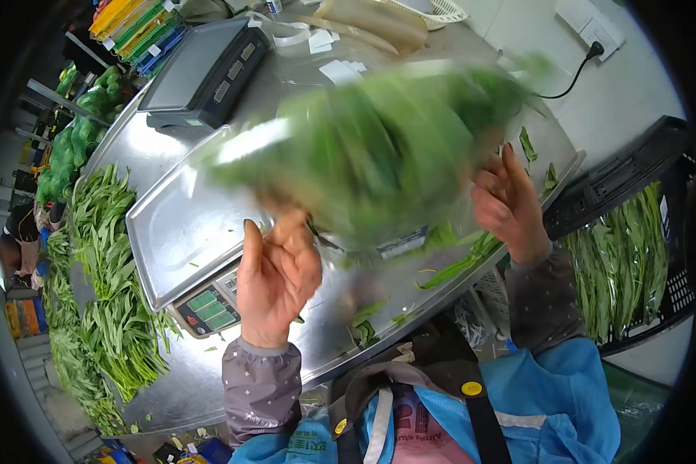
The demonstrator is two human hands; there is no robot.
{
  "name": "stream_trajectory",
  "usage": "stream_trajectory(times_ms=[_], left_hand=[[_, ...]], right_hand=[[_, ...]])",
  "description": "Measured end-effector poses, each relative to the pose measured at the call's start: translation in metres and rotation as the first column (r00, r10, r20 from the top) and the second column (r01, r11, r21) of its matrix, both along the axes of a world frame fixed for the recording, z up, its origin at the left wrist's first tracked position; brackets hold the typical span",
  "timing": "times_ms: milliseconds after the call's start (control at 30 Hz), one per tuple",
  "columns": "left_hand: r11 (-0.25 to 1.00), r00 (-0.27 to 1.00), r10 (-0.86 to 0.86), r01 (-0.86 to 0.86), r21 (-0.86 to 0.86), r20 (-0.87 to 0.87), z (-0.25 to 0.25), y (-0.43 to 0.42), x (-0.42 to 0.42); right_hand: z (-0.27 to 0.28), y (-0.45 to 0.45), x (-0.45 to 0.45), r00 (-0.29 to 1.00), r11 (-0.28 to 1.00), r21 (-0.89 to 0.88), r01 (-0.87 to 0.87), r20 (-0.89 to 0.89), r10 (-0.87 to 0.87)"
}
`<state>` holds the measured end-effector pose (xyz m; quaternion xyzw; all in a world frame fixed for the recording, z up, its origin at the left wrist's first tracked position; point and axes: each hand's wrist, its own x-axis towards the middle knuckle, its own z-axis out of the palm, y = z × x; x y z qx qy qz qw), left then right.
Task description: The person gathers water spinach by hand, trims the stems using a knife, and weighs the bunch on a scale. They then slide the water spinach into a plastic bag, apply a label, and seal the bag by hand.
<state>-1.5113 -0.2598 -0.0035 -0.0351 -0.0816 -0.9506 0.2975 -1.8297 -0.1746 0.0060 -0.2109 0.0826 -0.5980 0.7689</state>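
Note:
A clear plastic bag full of green leafy vegetables [379, 147] is raised above the metal table, blurred by motion. My left hand [278, 271] is at its lower left edge, palm up with the fingers curled. My right hand [506, 201] is at the bag's right end, its fingers bent against the plastic. Whether the fingers pinch the bag is blurred at the left; the right fingers appear closed on its edge. Just left of the bag lies the metal pan of a scale [182, 224], with a green display below it.
Piles of loose greens [120, 309] cover the table's left side. A second scale [201, 73] stands at the back. Bagged greens [622, 263] fill a black crate [688, 224] at right. Loose leaves lie by the front edge. A person [11, 251] is at far left.

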Motion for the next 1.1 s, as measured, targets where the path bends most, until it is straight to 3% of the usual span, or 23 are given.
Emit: stream_trajectory(times_ms=[33, 67, 100, 133, 167, 200, 267, 333, 400, 433, 500, 600, 667, 767, 1000, 1100], left_hand=[[0.993, 0.996, 0.084, -0.082, -0.081, 0.024, -0.010, -0.004, -0.003], [0.957, 0.870, 0.276, -0.206, -0.207, 0.410, -0.026, -0.004, 0.000], [0.918, 0.640, 0.383, -0.187, -0.348, 0.666, -0.042, 0.003, -0.006], [0.876, 0.324, 0.479, -0.118, -0.467, 0.816, -0.059, 0.015, -0.015], [0.851, 0.234, 0.512, -0.007, -0.526, 0.826, -0.081, 0.027, -0.014], [0.817, 0.145, 0.551, 0.110, -0.567, 0.822, -0.101, 0.040, -0.013], [0.907, 0.160, 0.382, 0.123, -0.402, 0.910, -0.119, 0.057, -0.018], [0.974, 0.250, 0.197, 0.063, -0.219, 0.948, -0.116, 0.063, -0.031], [0.963, 0.312, 0.219, 0.081, -0.256, 0.924, -0.119, 0.060, -0.040], [0.962, 0.315, 0.221, 0.084, -0.259, 0.923, -0.118, 0.058, -0.041], [0.981, 0.419, -0.099, 0.194, 0.017, 0.902, -0.115, 0.052, -0.041], [0.993, 0.439, -0.044, 0.117, -0.009, 0.897, -0.111, 0.063, -0.038], [0.985, 0.506, 0.045, 0.122, -0.123, 0.862, -0.125, 0.070, -0.036], [0.980, 0.582, -0.009, 0.165, -0.108, 0.813, -0.124, 0.072, -0.036], [0.970, 0.662, 0.096, 0.104, -0.218, 0.744, -0.118, 0.078, -0.036], [0.979, 0.710, 0.052, 0.103, -0.177, 0.702, -0.110, 0.077, -0.036]], right_hand=[[-0.011, -0.003, -0.007, 0.953, 0.979, 0.119, 0.167, -0.274, -0.129], [-0.025, -0.006, -0.012, 0.818, 0.917, 0.184, 0.355, -0.536, -0.209], [-0.040, -0.008, -0.007, 0.816, 0.919, 0.175, 0.352, -0.538, -0.210], [-0.056, -0.008, 0.004, 0.526, 0.845, 0.141, 0.515, -0.831, -0.182], [-0.079, -0.005, 0.013, 0.159, 0.763, 0.042, 0.645, -0.984, -0.080], [-0.122, 0.001, 0.005, -0.035, 0.828, -0.087, 0.554, -0.996, -0.081], [-0.129, 0.011, 0.023, -0.124, 0.862, 0.055, 0.503, -0.983, 0.135], [-0.147, 0.018, 0.038, 0.101, 0.838, 0.159, 0.523, -0.987, 0.124], [-0.155, 0.019, 0.047, 0.178, 0.855, 0.158, 0.494, -0.981, 0.079], [-0.126, 0.016, 0.054, 0.503, 0.846, 0.390, 0.363, -0.847, 0.174], [-0.113, 0.020, 0.063, 0.491, 0.847, 0.343, 0.407, -0.864, 0.114], [-0.094, 0.033, 0.068, 0.403, 0.866, 0.195, 0.460, -0.915, -0.008], [-0.088, 0.045, 0.073, 0.286, 0.851, 0.061, 0.522, -0.952, -0.107], [-0.089, 0.056, 0.071, 0.294, 0.869, 0.021, 0.494, -0.945, -0.144], [-0.074, 0.072, 0.076, 0.265, 0.879, -0.041, 0.476, -0.946, -0.188], [-0.061, 0.077, 0.086, 0.165, 0.870, -0.074, 0.487, -0.971, -0.175]])
